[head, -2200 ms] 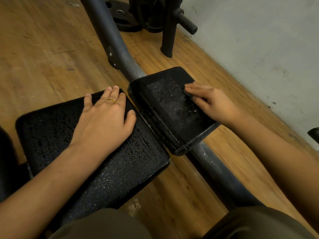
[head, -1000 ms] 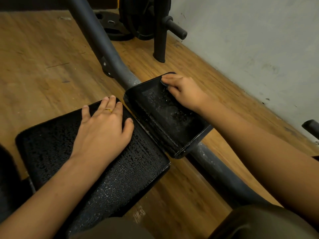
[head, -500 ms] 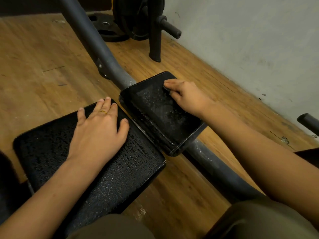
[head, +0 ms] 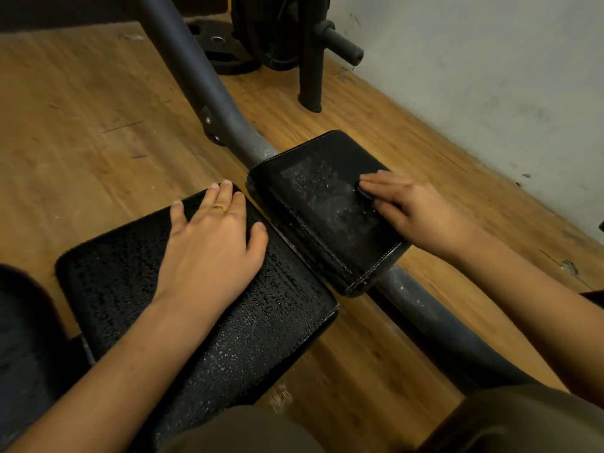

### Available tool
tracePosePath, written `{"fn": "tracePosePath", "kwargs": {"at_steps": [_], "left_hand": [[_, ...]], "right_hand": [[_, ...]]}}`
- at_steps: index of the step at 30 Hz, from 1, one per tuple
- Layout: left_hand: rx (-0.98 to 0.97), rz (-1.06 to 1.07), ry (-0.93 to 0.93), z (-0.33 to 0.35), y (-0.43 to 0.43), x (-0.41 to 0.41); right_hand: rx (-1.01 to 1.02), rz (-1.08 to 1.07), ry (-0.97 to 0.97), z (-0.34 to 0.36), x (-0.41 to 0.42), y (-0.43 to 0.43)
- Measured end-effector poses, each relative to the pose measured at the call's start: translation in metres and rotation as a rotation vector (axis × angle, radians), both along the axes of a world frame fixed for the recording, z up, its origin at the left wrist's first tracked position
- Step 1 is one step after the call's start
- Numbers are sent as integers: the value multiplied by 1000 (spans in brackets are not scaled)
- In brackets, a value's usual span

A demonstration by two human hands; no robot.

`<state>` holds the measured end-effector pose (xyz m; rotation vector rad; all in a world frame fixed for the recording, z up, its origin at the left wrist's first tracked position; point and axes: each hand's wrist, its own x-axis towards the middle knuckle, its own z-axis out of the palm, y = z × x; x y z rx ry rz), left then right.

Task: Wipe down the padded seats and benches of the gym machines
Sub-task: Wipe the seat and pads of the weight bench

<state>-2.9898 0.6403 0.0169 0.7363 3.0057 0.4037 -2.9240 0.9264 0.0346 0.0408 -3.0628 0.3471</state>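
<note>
Nearest the camera, on the near side of the frame tube [head: 425,315], two knees in olive cloth [head: 248,429] fill the bottom edge. Beyond them, off the tube's open-floor side, is the large seat pad [head: 255,322], black, pebbled, beaded with droplets. The left hand [head: 212,243] lies flat on its far half, fingers straight and slightly spread, gripping nothing, a ring [head: 219,209] on one finger. It reads as a brace, not a wiping hand. Seated directly on the tube, touching or nearly touching the seat pad's far corner, is the small pad [head: 313,204], tilted, with its long axis running along the tube, far-left to near-right. The right hand [head: 415,210] rests on that pad's wall-side edge, fingers straight and held together, pressing down. A dark sliver shows under the fingertips; I cannot tell whether it is a cloth or shadow. Key relation: the fingertips point across the pad's short axis, so most of the speckled, pale-smeared surface lies ahead of them, towards the tube's open-floor side. The right hand is plainly the nearer one for that surface. Judgement: the next stroke runs crosswise, then shifts along the pad's length. Farther up the tube are weight plates [head: 261,31] on a rack post [head: 309,60]. Past them is the wall [head: 490,76].
</note>
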Motion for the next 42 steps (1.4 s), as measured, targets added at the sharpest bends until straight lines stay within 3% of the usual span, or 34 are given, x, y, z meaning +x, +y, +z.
{"fn": "tracePosePath", "kwargs": {"at_steps": [9,17,26,35,42], "left_hand": [[-4,9,-2,2,1,1],[-10,14,-2,0,3,1],[-11,10,-2,6,2,6],[5,19,1,3,3,5],[9,19,2,3,3,5]], "right_hand": [[-68,49,48,-3,-106,-17],[-42,131,-31,0,-37,4],[-41,91,4,-7,-82,-8],[-54,58,-37,8,32,4],[-32,40,-5,-4,26,8]]}}
